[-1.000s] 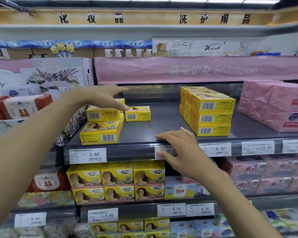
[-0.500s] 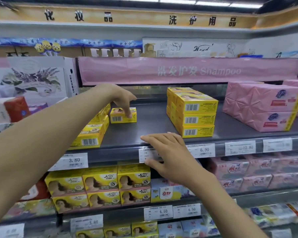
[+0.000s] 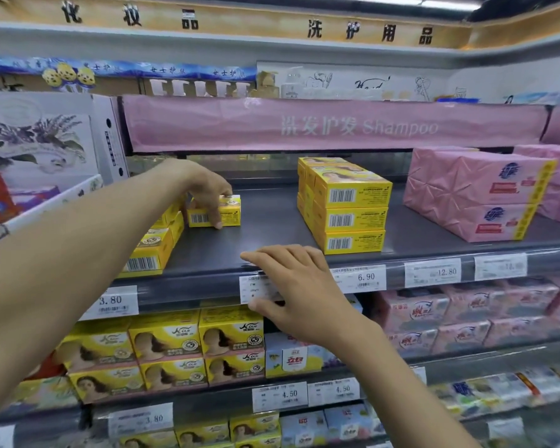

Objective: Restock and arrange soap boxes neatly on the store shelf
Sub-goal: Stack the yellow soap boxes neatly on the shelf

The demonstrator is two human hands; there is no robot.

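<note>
A single yellow soap box (image 3: 228,211) lies on the dark grey shelf (image 3: 265,234), toward the back left. My left hand (image 3: 207,189) reaches in from the left and grips this box from above, fingers curled over its front. Left of it stand stacked yellow soap boxes (image 3: 151,250), partly hidden by my left forearm. A neat stack of yellow soap boxes (image 3: 346,205) three high stands right of the middle. My right hand (image 3: 301,286) rests with straight fingers on the shelf's front edge, over a price label (image 3: 256,287).
Pink wrapped soap packs (image 3: 479,192) fill the shelf's right end. A pink Shampoo banner (image 3: 333,126) hangs above. Yellow boxes with a portrait (image 3: 168,344) and pink packs (image 3: 466,312) fill the shelf below. A white lavender-print carton (image 3: 42,140) stands at left.
My left hand moved from the left stack to the single box and now grips it. The right hand stays on the shelf edge. The camera shifted slightly.
</note>
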